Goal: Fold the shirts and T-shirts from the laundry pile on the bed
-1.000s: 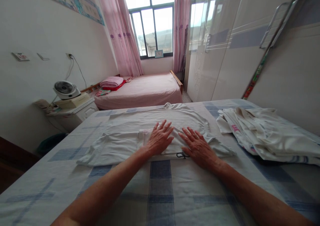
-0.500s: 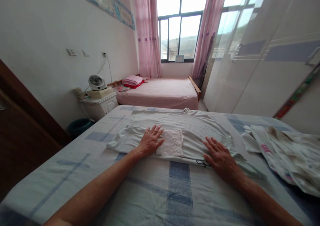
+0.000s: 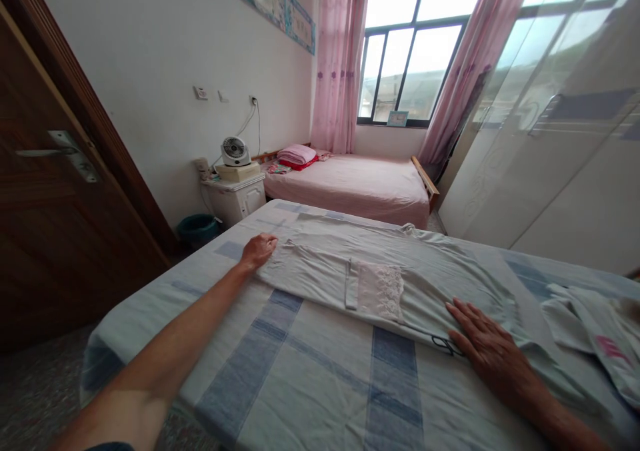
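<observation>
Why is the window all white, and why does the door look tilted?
Head view: daylight overexposes the window, washing out the sky; the wide lens bends the edges, so the brown door and wardrobe lean; the left hand and right hand on the pale garment look sharp.

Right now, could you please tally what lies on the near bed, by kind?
Hands: 2, the left hand at one end of the garment and the right hand flat near its other end
Garment, spread out: 1
Clothes pile: 1
Total: 4
</observation>
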